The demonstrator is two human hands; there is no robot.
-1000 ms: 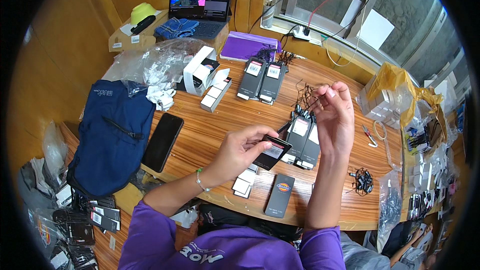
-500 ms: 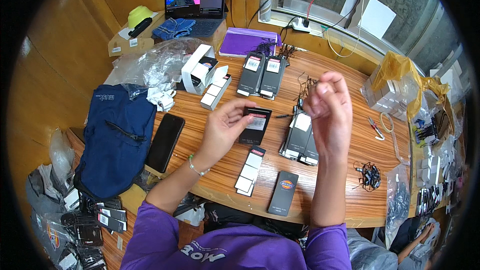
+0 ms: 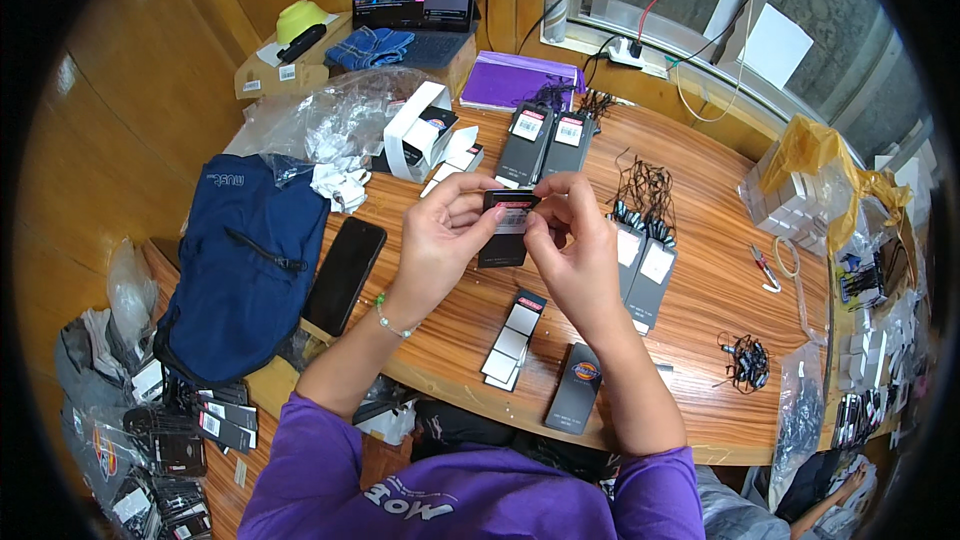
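Note:
My left hand (image 3: 450, 235) pinches a dark hang tag (image 3: 503, 250) with a white barcode sticker, held over the table. At the tag's top right edge, the bent fingers of my right hand (image 3: 578, 250) close on it; a thin cord there would be too small to make out. Below my hands lie a strip of white labels (image 3: 513, 342) and a single dark grey tag (image 3: 574, 388). Two stacks of stickered tags with black cords (image 3: 650, 285) rest right of my right hand. Farther back stand two more tag stacks (image 3: 523, 145).
A black phone (image 3: 345, 275) and a navy bag (image 3: 245, 270) lie at the left. White box (image 3: 422, 135) and clear plastic occupy the back left. Red-handled snippers (image 3: 765, 268) and a black cord bundle (image 3: 745, 362) lie right, near small boxes (image 3: 790, 205). A laptop (image 3: 415, 5) stands behind.
My right hand has come down and left from its raised place to the tag's upper edge. The left hand still holds the tag. The view has shifted slightly.

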